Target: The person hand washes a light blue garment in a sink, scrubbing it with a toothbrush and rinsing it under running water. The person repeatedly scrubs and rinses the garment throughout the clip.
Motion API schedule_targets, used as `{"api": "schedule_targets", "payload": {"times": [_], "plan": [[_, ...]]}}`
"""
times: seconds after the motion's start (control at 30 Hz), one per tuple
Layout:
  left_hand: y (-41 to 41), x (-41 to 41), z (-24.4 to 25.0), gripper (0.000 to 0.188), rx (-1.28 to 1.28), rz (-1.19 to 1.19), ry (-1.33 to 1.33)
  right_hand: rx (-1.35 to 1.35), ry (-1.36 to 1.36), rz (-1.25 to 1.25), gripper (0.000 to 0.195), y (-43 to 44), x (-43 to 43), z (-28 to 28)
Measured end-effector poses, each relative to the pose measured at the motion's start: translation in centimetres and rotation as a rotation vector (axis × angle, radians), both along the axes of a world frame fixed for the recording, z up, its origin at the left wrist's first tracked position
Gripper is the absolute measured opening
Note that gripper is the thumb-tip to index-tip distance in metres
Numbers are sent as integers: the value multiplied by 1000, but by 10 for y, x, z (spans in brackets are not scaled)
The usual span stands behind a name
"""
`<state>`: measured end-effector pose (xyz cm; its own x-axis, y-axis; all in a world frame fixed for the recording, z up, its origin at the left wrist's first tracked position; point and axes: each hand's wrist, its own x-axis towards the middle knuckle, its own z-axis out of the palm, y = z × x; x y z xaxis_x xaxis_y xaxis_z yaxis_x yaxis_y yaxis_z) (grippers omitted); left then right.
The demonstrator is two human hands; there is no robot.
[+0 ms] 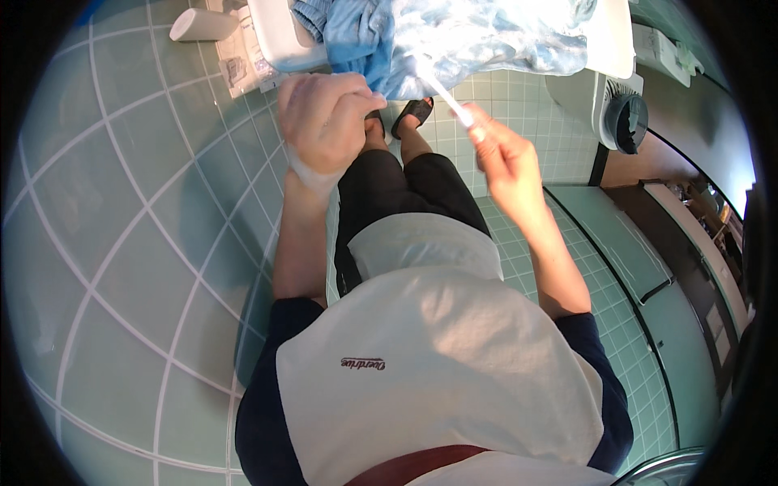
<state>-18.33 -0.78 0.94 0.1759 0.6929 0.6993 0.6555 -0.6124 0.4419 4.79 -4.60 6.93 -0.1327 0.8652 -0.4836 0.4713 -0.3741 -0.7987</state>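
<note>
A wet blue-and-white garment (pixel 368 45), streaked with white foam, hangs over the front edge of a white washbasin (pixel 611 36). My right hand (pixel 504 158) grips the lower end of a slim white handle (pixel 447 97), like that of a small brush. Its far end reaches the garment, where glare hides the tip. My left hand (pixel 325 124) is curled, back upward, at the garment's lower left edge. Foam coats its wrist. Whether its fingers pinch the cloth is hidden.
On the left, a white bottle (pixel 203 25) lies by a shelf (pixel 243 54) with small packets, beside a tiled wall (pixel 140 212). At right are a dark round container (pixel 627 121) and a glass panel (pixel 632 243). Black slippers (pixel 416 112) stand below the basin.
</note>
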Motion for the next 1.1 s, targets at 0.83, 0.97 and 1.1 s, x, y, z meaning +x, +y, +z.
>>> {"api": "schedule_targets", "payload": {"times": [0.83, 0.97, 1.1], "plan": [[-1, -6, -1, 12, -28, -80, -28, -137, 213, -55, 28, -4, -5, 4], [-2, -5, 1, 12, -54, -106, -11, -147, 65, -121, 29, 3, 12, -14], [-1, -6, -3, 13, -30, -115, -25, -33, 84, 2, 30, -7, 3, -8]]}}
